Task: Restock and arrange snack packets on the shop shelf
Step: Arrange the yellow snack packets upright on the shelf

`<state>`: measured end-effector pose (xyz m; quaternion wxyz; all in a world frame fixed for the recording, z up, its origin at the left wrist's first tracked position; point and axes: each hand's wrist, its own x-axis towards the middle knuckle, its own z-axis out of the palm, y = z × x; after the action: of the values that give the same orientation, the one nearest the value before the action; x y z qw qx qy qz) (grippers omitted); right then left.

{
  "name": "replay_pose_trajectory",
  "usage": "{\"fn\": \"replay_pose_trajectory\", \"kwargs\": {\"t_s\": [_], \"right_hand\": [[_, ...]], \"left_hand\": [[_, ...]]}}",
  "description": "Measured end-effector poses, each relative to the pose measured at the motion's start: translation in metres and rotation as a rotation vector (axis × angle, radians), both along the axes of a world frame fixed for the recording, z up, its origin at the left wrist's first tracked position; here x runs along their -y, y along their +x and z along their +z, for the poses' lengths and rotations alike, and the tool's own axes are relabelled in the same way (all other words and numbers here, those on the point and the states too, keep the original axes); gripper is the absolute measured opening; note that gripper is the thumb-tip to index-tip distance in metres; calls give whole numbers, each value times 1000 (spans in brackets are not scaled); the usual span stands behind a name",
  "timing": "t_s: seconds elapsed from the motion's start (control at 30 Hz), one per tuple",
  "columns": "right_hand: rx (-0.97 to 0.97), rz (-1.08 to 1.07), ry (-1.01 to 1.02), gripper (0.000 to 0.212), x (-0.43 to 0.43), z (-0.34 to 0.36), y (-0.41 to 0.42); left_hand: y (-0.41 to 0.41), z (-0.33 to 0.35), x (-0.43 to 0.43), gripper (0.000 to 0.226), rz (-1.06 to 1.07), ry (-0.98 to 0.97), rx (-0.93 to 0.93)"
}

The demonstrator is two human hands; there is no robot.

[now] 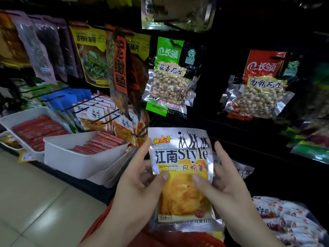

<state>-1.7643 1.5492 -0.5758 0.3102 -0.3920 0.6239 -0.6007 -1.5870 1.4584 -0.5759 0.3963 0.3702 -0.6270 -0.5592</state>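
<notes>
I hold a silver and yellow potato-chip packet [181, 157] upright in front of the shelf with both hands. My left hand [135, 186] grips its left edge, thumb on the front and fingers behind. My right hand [224, 182] grips the right edge the same way. Just above and left of the packet an empty black peg hook [140, 134] sticks out. On pegs higher up hang a green peanut packet [169, 77] and a red peanut packet [258, 86].
White bins [74, 157] of red sausage sticks stand on the low shelf at left, with panda-print packets [99, 114] on hooks behind them. A red basket [178, 237] sits below my hands, white packets [284, 220] to its right. Tiled floor lies at lower left.
</notes>
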Motion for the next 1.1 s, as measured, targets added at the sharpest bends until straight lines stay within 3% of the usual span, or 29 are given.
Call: {"fn": "replay_pose_trajectory", "kwargs": {"t_s": [0.1,0.27,0.4,0.53,0.7,0.87,0.97,1.1], "right_hand": [[31,45,9,89,-2,1,0],[46,18,-21,90,0,-2,1],[23,-18,-9,74,4,-7,2],[1,-109,-17,75,7,-6,-2],[83,190,121,80,0,-7,-19],[45,94,147,73,0,-8,-19],[87,247,156,87,-4,-8,-25],[-13,352,192,96,-8,-5,-29]], "left_hand": [[2,-2,5,63,49,42,-73],[0,-1,3,83,39,13,-69],[0,-11,7,67,53,-24,-8],[5,-16,7,77,-169,8,123],[12,-17,18,62,-105,22,96],[23,-12,24,78,-300,63,175],[24,-11,25,75,-256,64,120],[26,-10,24,76,-281,82,87]]}}
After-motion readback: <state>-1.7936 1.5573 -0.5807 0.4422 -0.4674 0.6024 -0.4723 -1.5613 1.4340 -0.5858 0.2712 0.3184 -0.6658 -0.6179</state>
